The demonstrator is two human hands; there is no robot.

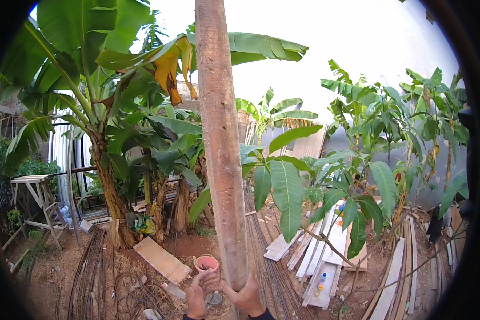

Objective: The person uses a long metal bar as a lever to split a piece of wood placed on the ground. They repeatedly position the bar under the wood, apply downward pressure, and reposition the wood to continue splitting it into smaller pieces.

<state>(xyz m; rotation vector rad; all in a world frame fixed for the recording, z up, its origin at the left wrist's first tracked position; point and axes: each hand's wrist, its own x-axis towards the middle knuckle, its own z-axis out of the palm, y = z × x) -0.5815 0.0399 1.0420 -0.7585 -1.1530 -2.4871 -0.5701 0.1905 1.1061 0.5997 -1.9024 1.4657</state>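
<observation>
A long, rough wooden plank [222, 133] stands nearly upright before me, running from the top of the view down to my hands. My right hand [246, 296] is closed around its lower part, thumb on the left side and fingers toward the right edge. Just left of the plank is my left hand [199, 293], its fingers loosely extended toward the plank's edge; nothing shows in it, and whether it touches the wood is unclear. Beyond that hand, a small pink bucket [212, 261] sits with dark items inside, partly covered by my fingers.
Long thin rods [82, 277] lie on the ground at left, near a flat board [162, 260]. White boards [317, 250] are piled at right, with small bottles on them. A leafy branch [288, 197] reaches in close. Banana plants [104, 176] and a wooden trestle [37, 200] stand at left.
</observation>
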